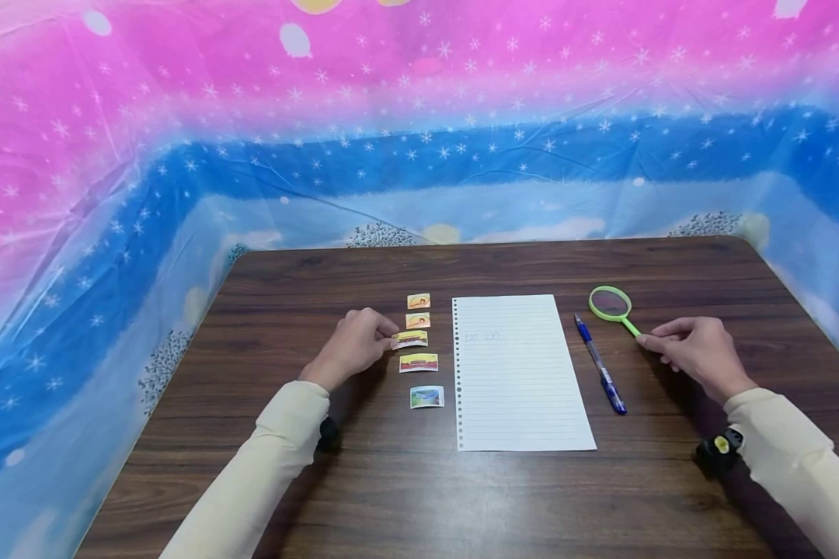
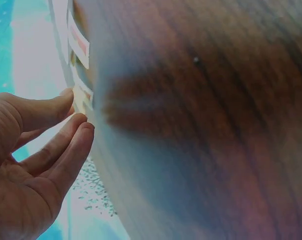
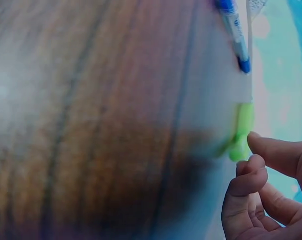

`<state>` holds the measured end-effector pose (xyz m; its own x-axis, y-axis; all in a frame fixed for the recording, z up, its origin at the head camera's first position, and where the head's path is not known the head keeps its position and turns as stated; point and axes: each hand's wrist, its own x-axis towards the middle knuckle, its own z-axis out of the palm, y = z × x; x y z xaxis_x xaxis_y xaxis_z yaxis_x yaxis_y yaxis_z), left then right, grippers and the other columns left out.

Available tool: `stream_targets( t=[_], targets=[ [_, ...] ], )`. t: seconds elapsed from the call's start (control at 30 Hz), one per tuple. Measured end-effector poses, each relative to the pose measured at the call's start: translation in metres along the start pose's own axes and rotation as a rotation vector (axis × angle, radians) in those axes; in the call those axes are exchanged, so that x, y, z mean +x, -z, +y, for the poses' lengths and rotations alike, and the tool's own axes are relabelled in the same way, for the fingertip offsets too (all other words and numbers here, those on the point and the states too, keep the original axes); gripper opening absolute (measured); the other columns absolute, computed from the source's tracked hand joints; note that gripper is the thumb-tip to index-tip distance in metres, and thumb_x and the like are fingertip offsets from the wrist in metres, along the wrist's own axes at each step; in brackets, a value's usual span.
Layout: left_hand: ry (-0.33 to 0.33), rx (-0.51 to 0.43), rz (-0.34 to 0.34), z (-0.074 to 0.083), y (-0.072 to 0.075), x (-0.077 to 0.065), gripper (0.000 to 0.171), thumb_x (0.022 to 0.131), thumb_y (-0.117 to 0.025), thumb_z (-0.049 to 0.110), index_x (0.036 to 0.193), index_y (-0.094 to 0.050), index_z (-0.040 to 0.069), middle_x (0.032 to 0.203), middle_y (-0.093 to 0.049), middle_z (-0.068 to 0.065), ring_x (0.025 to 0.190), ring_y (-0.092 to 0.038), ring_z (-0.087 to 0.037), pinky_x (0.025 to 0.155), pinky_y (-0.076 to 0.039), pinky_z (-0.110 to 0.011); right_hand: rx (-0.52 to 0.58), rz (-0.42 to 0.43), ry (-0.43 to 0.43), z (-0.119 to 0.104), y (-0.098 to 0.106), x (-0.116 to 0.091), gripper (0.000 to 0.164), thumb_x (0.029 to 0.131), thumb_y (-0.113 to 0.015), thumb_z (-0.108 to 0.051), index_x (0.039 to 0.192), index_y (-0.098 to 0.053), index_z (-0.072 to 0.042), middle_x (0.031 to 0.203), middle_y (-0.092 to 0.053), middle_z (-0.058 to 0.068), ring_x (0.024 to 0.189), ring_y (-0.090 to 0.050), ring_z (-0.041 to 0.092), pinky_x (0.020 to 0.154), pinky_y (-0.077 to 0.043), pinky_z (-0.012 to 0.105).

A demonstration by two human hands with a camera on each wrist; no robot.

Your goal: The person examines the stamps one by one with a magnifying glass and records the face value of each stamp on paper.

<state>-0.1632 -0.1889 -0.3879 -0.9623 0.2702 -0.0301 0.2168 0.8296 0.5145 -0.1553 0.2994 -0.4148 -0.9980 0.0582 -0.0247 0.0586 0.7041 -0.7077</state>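
Observation:
My left hand (image 1: 353,345) pinches the left edge of a yellow and dark red stamp (image 1: 412,339) between thumb and fingers. This stamp sits third from the top in a column, slightly left of the others. Above it lie two small orange stamps (image 1: 418,301); below are another yellow and red stamp (image 1: 419,362) and a blue-green stamp (image 1: 427,397). On the far side, my right hand (image 1: 699,353) holds the handle end of a green magnifying glass (image 1: 610,303), its lens pointing up and left. The right wrist view shows thumb and fingertips at the green handle (image 3: 244,122).
A lined sheet of paper (image 1: 517,388) with faint writing near its upper left lies between the stamps and a blue pen (image 1: 601,365). Everything rests on a dark wooden table (image 1: 308,272). A pink and blue patterned cloth (image 1: 419,155) hangs behind it.

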Motion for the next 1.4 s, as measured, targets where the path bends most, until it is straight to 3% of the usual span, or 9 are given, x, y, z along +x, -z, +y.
stream_targets(
  t=[0.3, 0.6, 0.8, 1.0, 1.4],
  targets=[
    [-0.05, 0.04, 0.009, 0.016, -0.001, -0.005, 0.038, 0.098, -0.068, 0.009, 0.135, -0.064, 0.003, 0.124, -0.068, -0.016, 0.109, -0.065, -0.026, 0.09, -0.055, -0.045, 0.014, 0.011, 0.062, -0.017, -0.001, -0.003, 0.037, 0.096, -0.072, -0.026, 0.113, -0.068, 0.007, 0.088, -0.072, 0.017, 0.066, -0.066, 0.023, 0.053, -0.054, 0.032],
    [-0.182, 0.062, -0.042, 0.038, -0.012, -0.012, 0.046, 0.098, -0.069, 0.011, 0.141, -0.058, 0.001, 0.128, -0.065, -0.018, 0.115, -0.064, -0.028, 0.09, -0.055, -0.044, 0.042, -0.062, 0.084, -0.036, -0.011, -0.011, 0.046, 0.094, -0.075, -0.033, 0.114, -0.066, 0.008, 0.094, -0.072, 0.019, 0.072, -0.069, 0.025, 0.059, -0.057, 0.035],
    [-0.221, 0.07, -0.082, 0.052, -0.021, -0.018, 0.049, 0.098, -0.069, 0.017, 0.143, -0.056, 0.001, 0.133, -0.063, -0.017, 0.122, -0.061, -0.029, 0.097, -0.052, -0.044, 0.032, -0.109, 0.083, -0.041, -0.019, -0.015, 0.044, 0.094, -0.075, -0.032, 0.112, -0.067, 0.007, 0.094, -0.072, 0.017, 0.074, -0.069, 0.024, 0.061, -0.058, 0.034],
    [-0.317, 0.111, -0.099, 0.061, -0.032, -0.02, 0.049, 0.098, -0.07, 0.02, 0.141, -0.057, 0.0, 0.134, -0.062, -0.015, 0.12, -0.061, -0.026, 0.097, -0.052, -0.04, 0.012, -0.137, 0.094, -0.042, -0.025, -0.017, 0.041, 0.092, -0.076, -0.03, 0.11, -0.068, 0.007, 0.094, -0.073, 0.015, 0.073, -0.069, 0.022, 0.061, -0.058, 0.035],
    [-0.388, 0.205, -0.186, 0.077, -0.048, -0.019, 0.052, 0.1, -0.068, 0.026, 0.144, -0.055, 0.003, 0.146, -0.053, -0.018, 0.136, -0.049, -0.03, 0.11, -0.043, -0.041, -0.057, -0.164, 0.124, -0.04, -0.035, -0.018, 0.041, 0.089, -0.079, -0.034, 0.104, -0.073, 0.003, 0.08, -0.071, 0.005, 0.062, -0.063, 0.019, 0.054, -0.051, 0.033]
  ],
)
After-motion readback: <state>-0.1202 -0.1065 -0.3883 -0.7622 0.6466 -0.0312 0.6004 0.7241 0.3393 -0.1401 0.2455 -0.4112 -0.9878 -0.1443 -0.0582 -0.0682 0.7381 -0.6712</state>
